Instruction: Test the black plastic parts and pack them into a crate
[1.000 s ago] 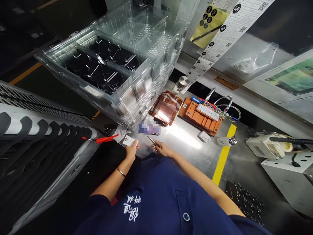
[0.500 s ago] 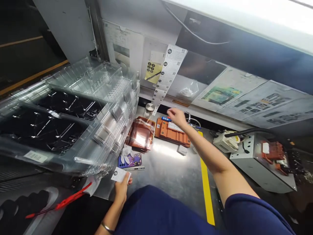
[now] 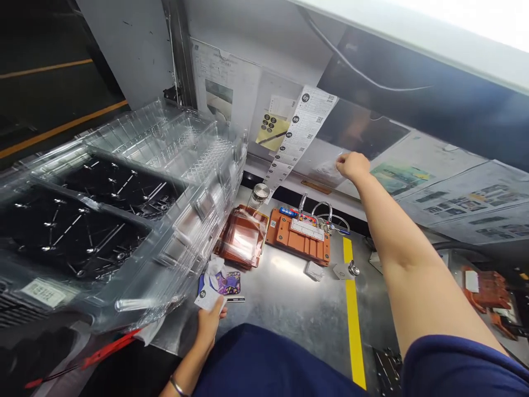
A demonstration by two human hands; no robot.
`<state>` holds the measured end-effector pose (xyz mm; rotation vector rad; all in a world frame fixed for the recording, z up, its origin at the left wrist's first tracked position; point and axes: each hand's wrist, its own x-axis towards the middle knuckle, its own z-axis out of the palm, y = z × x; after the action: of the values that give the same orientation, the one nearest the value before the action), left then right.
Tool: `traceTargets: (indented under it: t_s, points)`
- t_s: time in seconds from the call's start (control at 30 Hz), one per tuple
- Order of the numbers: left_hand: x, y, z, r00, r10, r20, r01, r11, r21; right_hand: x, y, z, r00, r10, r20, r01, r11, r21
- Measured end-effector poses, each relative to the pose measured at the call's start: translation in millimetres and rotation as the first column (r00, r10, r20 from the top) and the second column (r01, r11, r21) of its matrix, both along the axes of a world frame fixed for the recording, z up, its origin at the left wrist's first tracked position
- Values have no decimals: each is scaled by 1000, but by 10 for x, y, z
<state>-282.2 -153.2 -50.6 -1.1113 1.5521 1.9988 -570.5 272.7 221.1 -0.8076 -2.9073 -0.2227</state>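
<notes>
My left hand (image 3: 210,324), low over the near left of the bench, pinches a small white paper label (image 3: 206,299) with a black round mark. Just beyond it lies a phone in a purple patterned case (image 3: 231,283), with crumpled white paper (image 3: 215,270) partly over it. My right hand (image 3: 355,166) is raised before the back wall, its fingers closed together; whether anything is between them cannot be seen. To its left hangs a strip of white labels (image 3: 296,132) with black round marks. Below it sits an orange fixture (image 3: 301,242) on the bench.
Stacked clear plastic trays (image 3: 173,182) holding black panels fill the left side. Orange-brown film sheets (image 3: 242,237) and a lidded glass jar (image 3: 260,194) stand beside them. A small white stack (image 3: 314,271) is near the fixture. Yellow tape (image 3: 353,331) runs along the right.
My right hand has risen to the right, from over the orange fixture to before the wall. My left hand keeps the label, lower and nearer the crumpled paper. The camera view has shifted.
</notes>
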Motion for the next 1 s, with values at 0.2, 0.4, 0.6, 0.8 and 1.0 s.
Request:
traceTargets:
  t_s: [0.2, 0.4, 0.6, 0.8, 1.0]
  points:
    - [23, -25, 14, 1000, 11, 22, -11, 1000, -4, 51, 20, 23, 999, 28, 35, -32, 993, 114]
    - [-1, 32, -35, 999, 13, 47, -12, 1000, -20, -10, 31, 43, 997, 51, 55, -58, 992, 115]
    - [-5, 87, -80, 999, -24, 29, 25, 999, -20, -22, 111, 140, 989, 130, 76, -129, 992, -9]
    - [-16, 132, -66, 998, -45, 44, 46, 999, -19, 153, -97, 328, 985, 104, 136, -113, 991, 66]
    - [25, 107, -11, 994, -106, 18, 106, 994, -4, 249, -195, 403, 994, 96, 57, -95, 995, -9]
